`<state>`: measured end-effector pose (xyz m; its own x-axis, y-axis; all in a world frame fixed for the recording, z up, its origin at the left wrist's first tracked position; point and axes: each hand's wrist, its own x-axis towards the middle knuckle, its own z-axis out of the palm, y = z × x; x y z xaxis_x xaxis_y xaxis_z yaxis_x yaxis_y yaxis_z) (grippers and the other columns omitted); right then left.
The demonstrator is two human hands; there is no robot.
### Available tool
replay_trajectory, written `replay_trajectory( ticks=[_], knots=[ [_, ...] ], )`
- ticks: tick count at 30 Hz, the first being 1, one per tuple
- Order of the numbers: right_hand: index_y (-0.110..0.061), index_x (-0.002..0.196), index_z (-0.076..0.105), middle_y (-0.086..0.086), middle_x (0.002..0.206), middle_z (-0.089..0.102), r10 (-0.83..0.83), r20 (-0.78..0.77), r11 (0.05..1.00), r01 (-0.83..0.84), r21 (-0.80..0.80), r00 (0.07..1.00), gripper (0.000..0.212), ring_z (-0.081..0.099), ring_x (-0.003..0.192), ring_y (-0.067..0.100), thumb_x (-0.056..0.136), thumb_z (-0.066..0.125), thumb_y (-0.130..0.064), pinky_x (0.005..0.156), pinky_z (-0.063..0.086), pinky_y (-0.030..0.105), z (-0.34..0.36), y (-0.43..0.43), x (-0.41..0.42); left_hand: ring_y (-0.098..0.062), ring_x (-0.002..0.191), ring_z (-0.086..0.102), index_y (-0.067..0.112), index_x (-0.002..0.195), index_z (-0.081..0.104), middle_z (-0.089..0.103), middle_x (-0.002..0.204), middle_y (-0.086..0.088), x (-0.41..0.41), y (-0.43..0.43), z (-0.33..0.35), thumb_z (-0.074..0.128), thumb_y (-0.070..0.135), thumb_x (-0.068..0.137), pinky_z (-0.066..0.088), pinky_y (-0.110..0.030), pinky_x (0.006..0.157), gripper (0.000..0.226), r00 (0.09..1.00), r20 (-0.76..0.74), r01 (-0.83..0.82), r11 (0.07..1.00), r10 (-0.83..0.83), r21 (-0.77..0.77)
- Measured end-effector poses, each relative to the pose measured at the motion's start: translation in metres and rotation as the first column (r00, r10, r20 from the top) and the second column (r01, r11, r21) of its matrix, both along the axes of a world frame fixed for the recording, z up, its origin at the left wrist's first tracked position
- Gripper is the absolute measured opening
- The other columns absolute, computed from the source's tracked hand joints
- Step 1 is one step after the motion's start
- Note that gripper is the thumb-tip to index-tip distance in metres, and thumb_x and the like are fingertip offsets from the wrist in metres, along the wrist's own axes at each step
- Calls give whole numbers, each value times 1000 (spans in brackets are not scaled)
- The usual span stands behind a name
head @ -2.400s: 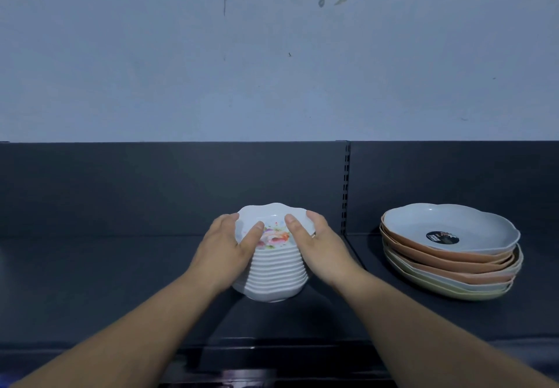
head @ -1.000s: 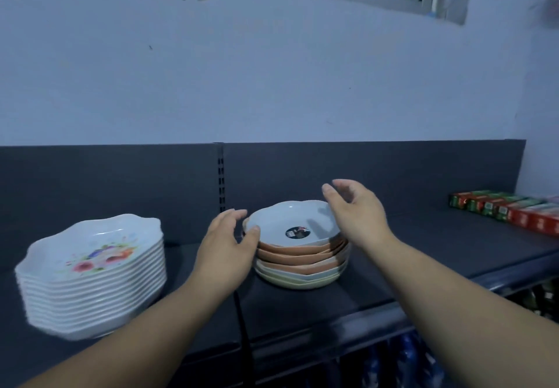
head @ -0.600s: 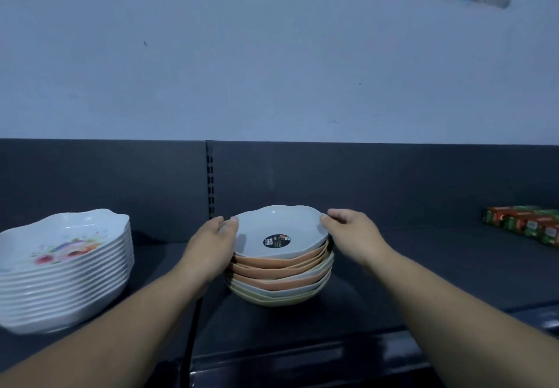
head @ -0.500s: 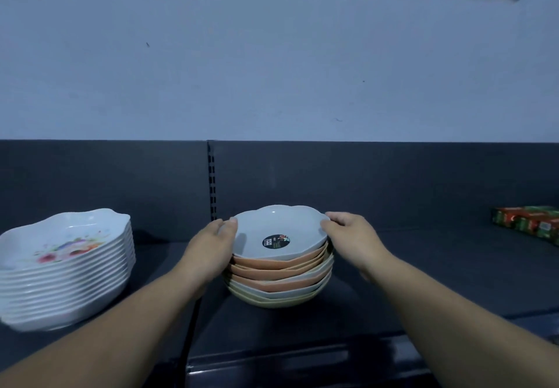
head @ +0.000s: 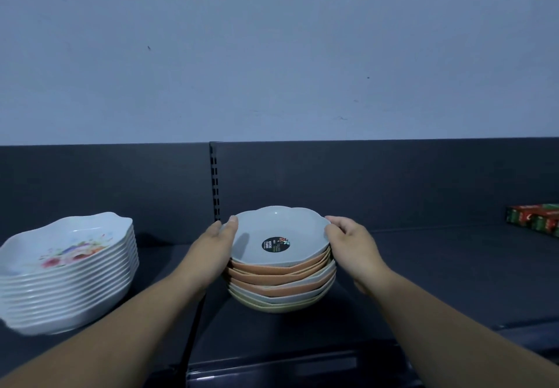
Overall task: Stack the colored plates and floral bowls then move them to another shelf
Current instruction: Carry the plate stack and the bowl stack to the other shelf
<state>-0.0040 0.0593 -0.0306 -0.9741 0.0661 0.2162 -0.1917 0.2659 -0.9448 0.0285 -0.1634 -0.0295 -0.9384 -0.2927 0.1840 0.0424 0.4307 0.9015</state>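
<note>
A stack of colored plates (head: 279, 269), pale blue on top with a round black sticker, orange and yellow beneath, stands on the dark shelf (head: 438, 281). My left hand (head: 213, 248) holds the stack's left side, thumb on the top rim. My right hand (head: 351, 244) holds the right side, fingers curled over the rim. A tall stack of white floral bowls (head: 65, 272) stands at the left, apart from both hands.
A slotted upright post (head: 214, 181) divides the shelf's dark back panel behind the plates. Red and green boxes (head: 534, 219) lie at the far right of the shelf. A pale wall rises above.
My hands left the floral bowls, reached right and closed on both sides of the colored plate stack. Over the last half second the grip has barely shifted.
</note>
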Motion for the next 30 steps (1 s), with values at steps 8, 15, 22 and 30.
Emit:
replay_trajectory(
  ticks=[8,15,22,30],
  knots=[
    [-23,120,65,-12,110,67,-2,13,996,3,-84,1000,28,63,101,10,96,51,-28,89,51,31,-6,-9,2,-14,140,29,30,150,19,24,156,12,-8,-1,-5,45,68,80,21,-41,117,85,997,-33,83,923,-76,376],
    [-19,113,67,-8,111,70,35,58,981,-24,-192,998,29,65,104,12,96,51,-37,98,49,34,1,-12,-1,-24,121,54,37,143,30,51,138,3,-12,10,-4,48,79,56,41,-46,105,98,998,32,32,883,-53,468],
    [-24,113,65,-14,111,66,11,-15,978,-13,-206,1000,29,60,100,3,96,52,-43,87,49,23,7,-13,-2,-26,127,46,24,141,37,48,141,0,-10,15,1,31,81,60,35,-48,107,99,998,18,-55,964,52,261],
    [-30,130,58,-12,125,62,-11,31,997,14,-79,999,51,57,117,14,91,41,-58,103,46,42,-4,-12,-4,-23,118,45,14,135,44,49,136,-4,-14,18,-10,25,61,92,34,-36,90,67,997,28,-70,997,70,13]
  ],
)
